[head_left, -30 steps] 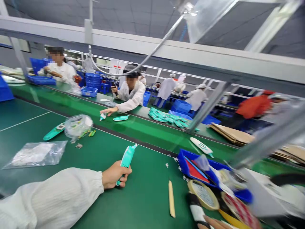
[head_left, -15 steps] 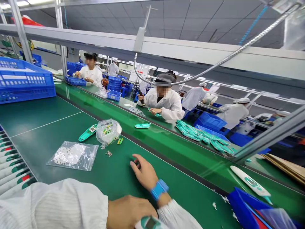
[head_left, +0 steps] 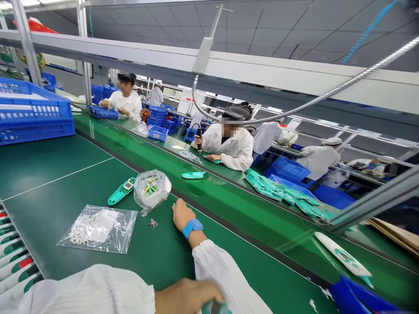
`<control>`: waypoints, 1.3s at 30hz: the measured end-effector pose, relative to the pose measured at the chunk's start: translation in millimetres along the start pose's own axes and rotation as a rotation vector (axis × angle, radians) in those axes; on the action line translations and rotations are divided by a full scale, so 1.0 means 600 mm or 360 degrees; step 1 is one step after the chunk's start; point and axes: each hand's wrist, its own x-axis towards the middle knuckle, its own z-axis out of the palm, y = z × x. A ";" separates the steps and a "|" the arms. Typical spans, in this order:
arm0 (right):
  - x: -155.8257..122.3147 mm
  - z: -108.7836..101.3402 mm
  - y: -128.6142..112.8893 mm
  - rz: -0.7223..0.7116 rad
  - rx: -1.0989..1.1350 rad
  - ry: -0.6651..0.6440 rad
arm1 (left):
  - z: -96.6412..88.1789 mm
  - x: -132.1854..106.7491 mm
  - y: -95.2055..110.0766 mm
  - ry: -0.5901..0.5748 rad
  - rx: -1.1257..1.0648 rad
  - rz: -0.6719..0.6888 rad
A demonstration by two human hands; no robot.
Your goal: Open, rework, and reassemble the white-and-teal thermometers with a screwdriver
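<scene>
My left hand point(head_left: 186, 295) is at the bottom edge, closed around a teal handheld device point(head_left: 214, 308) that is mostly cut off by the frame. My right hand point(head_left: 180, 214), with a blue wristband point(head_left: 192, 227), reaches forward onto the green mat. Its fingers curl down on a small green piece beside a rounded clear bag of green and yellow parts point(head_left: 152, 188). Left of that bag lies an open teal device half with a circuit board point(head_left: 121, 191). A flat clear bag of white bits point(head_left: 98, 226) and a few small metal pieces point(head_left: 152, 223) lie near my right hand.
A row of white and teal devices point(head_left: 16, 257) lines the left edge, with a blue crate point(head_left: 32, 113) behind. On the conveyor lie a teal shell point(head_left: 193, 175), a pile of teal shells point(head_left: 281, 194) and a white device point(head_left: 340, 255). A blue bin point(head_left: 360, 296) sits right. Co-workers point(head_left: 232, 144) sit opposite.
My view swung left. The teal device in my left hand dropped to the bottom edge. My right hand came in and reached forward onto the small green pieces by the bag.
</scene>
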 end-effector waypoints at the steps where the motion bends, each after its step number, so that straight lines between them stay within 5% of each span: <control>1: -0.011 -0.003 0.012 0.0018 0.0078 -0.0001 | -0.002 0.001 0.004 0.0132 -0.0021 -0.0065; 6: -0.105 -0.030 0.095 0.0101 0.0662 -0.0024 | -0.005 0.013 0.005 0.0829 -0.0401 -0.0584; 9: -0.187 -0.058 0.142 0.0120 0.1072 0.0012 | -0.003 0.034 -0.007 0.0988 -0.0797 -0.0743; 15: -0.307 -0.103 0.181 0.0083 0.1527 0.0197 | 0.047 0.121 -0.031 0.0941 -0.1405 -0.0892; 22: -0.332 -0.090 0.207 0.0099 0.1499 0.0385 | 0.119 0.171 -0.036 0.0648 -0.1527 -0.0953; 33: -0.339 -0.093 0.203 0.0021 0.1180 0.0381 | 0.105 0.157 -0.027 0.0618 -0.1683 -0.1087; 39: -0.318 -0.073 0.204 0.0174 0.1639 0.0535 | 0.108 0.158 -0.021 0.0530 -0.1889 -0.1064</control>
